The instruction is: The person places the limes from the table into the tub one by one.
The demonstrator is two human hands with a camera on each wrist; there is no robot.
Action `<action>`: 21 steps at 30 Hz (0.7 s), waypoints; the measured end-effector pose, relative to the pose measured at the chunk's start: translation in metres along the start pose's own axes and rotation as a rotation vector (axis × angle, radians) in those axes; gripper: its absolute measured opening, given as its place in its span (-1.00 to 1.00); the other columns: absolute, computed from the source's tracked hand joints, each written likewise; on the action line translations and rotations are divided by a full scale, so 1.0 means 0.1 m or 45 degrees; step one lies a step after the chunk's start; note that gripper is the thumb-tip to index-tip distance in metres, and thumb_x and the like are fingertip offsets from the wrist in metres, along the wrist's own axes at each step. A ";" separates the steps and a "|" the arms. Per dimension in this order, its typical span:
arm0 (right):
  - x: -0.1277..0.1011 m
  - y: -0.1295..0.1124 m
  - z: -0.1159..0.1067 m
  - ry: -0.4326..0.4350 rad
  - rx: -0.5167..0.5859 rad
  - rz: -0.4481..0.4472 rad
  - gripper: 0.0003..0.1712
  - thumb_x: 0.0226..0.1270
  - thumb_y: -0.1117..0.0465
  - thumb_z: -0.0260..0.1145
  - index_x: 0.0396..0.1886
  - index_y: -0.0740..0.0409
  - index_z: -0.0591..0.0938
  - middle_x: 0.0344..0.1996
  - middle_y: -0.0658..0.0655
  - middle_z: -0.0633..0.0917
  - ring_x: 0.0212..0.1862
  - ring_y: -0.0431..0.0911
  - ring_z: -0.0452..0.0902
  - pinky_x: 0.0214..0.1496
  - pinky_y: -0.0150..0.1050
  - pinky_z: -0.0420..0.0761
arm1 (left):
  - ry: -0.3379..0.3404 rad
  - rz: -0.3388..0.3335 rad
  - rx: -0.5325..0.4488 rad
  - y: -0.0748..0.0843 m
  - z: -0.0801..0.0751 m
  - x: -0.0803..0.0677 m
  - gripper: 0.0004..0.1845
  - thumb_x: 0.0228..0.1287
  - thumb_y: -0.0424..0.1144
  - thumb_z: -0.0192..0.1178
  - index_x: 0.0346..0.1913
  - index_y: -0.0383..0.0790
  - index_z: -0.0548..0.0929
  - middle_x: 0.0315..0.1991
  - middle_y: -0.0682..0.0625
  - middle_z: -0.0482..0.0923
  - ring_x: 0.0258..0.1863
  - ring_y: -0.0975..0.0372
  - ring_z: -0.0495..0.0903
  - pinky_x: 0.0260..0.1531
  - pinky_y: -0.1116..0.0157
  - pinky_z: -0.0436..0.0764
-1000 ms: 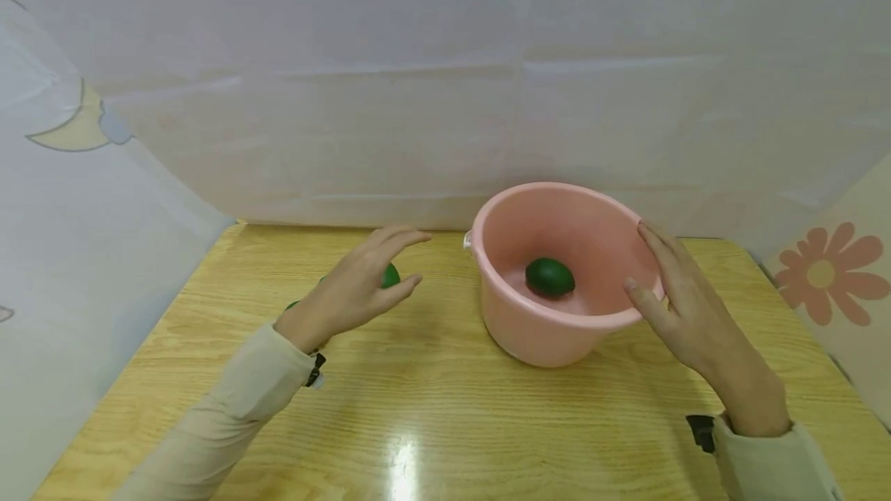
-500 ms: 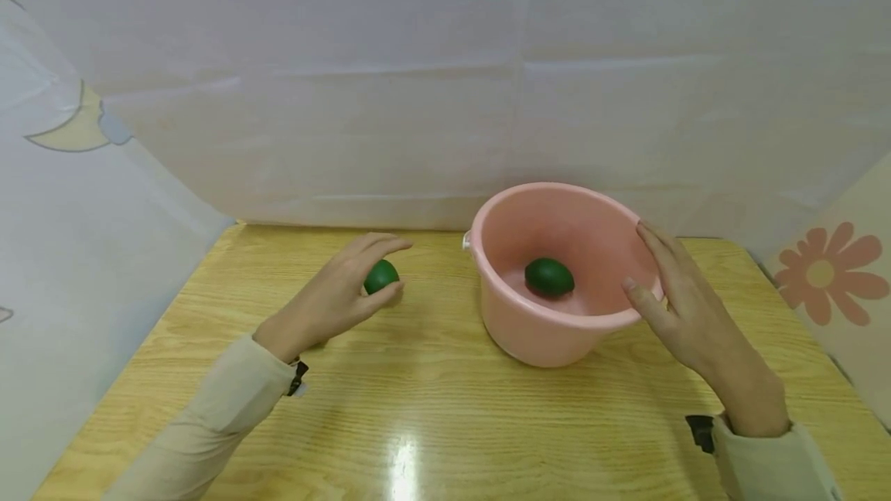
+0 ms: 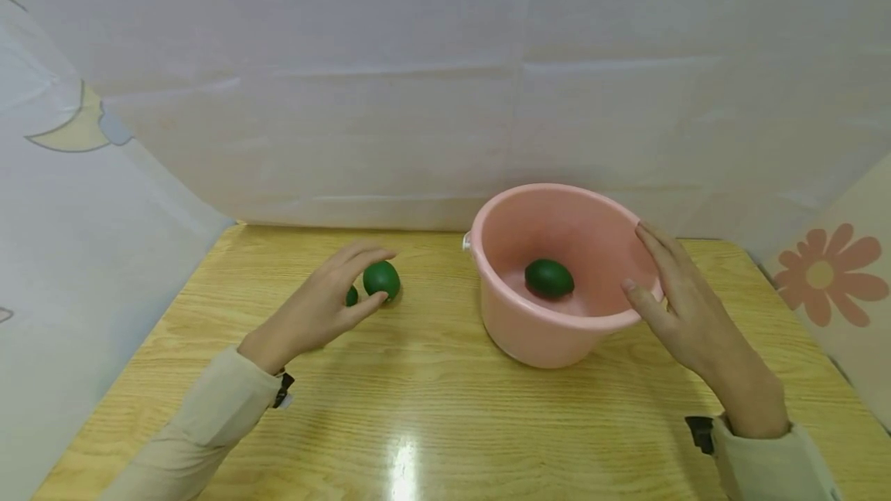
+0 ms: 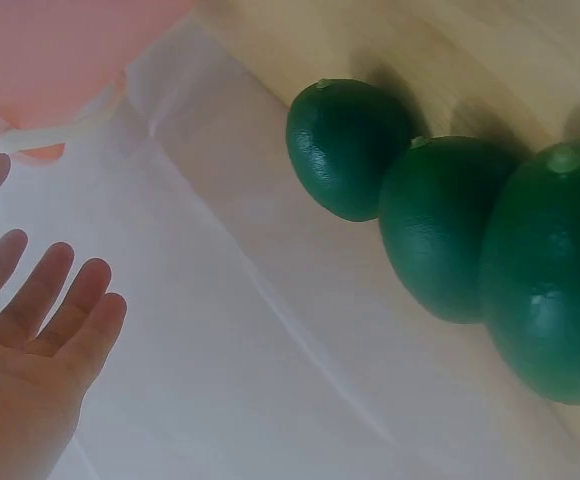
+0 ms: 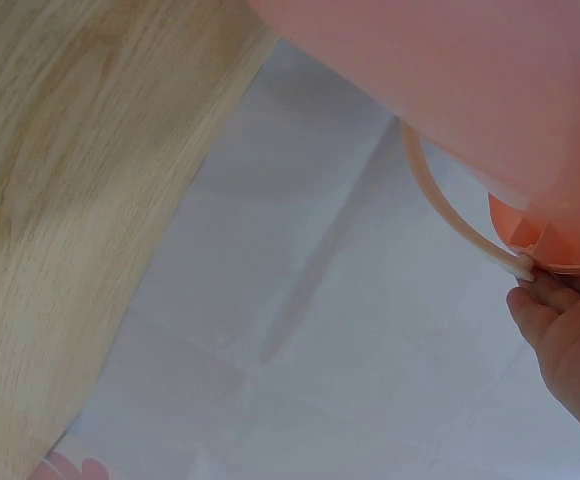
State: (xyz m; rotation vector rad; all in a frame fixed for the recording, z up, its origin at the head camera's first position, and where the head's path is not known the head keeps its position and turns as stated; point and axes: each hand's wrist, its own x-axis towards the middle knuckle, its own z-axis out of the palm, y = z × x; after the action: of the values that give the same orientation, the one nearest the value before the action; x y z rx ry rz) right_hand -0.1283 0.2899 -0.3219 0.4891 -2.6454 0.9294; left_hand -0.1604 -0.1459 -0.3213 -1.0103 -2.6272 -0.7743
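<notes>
My left hand (image 3: pixel 319 304) hovers over the left part of the table with relaxed, spread fingers and holds nothing. Beyond its thumb lies a dark green lime (image 3: pixel 381 281); a second lime (image 3: pixel 351 296) is mostly hidden behind the hand. In the left wrist view, three limes (image 4: pixel 350 150) lie in a row on the table, apart from the fingers (image 4: pixel 80 300). My right hand (image 3: pixel 685 311) holds the right rim of a pink bucket (image 3: pixel 539 342), thumb on the inner side. One lime (image 3: pixel 549 278) rests on the bucket's bottom. The right wrist view shows fingers by the handle (image 5: pixel 450 215).
The wood-grain table (image 3: pixel 431 424) ends at a pale sheet (image 3: pixel 390 130) hung behind it. At the left side the sheet bears a moon print, at the right a flower print (image 3: pixel 821 274).
My left hand has drawn back to the left and toward me, uncovering more of the limes on the table. The right hand and the bucket stay in place.
</notes>
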 end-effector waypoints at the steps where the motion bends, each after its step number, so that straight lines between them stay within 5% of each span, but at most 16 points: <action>1: 0.00 0.00 0.00 0.002 -0.001 -0.002 -0.20 0.46 0.12 0.14 0.60 0.08 0.07 0.57 0.24 0.08 0.53 0.34 -0.02 0.38 0.48 0.06 | 0.004 -0.002 0.001 -0.01 0.00 -0.01 -0.43 0.30 -0.28 0.33 0.35 -0.24 0.45 0.28 -0.11 0.47 0.28 0.05 0.48 0.20 0.03 0.57; 21: 0.00 0.00 0.00 0.001 0.008 -0.006 -0.21 0.45 0.12 0.14 0.59 0.10 0.09 0.57 0.20 0.08 0.53 0.32 -0.02 0.36 0.49 0.08 | 0.035 -0.079 0.034 -0.17 0.01 -0.24 -0.46 0.30 -0.30 0.33 0.32 -0.24 0.47 0.27 -0.16 0.47 0.26 -0.04 0.48 0.16 -0.08 0.57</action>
State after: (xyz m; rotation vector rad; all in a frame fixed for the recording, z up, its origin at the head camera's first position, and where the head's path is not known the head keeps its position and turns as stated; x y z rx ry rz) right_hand -0.1281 0.2900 -0.3220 0.4961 -2.6405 0.9364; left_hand -0.1542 -0.1688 -0.3381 -0.9090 -2.6491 -0.7589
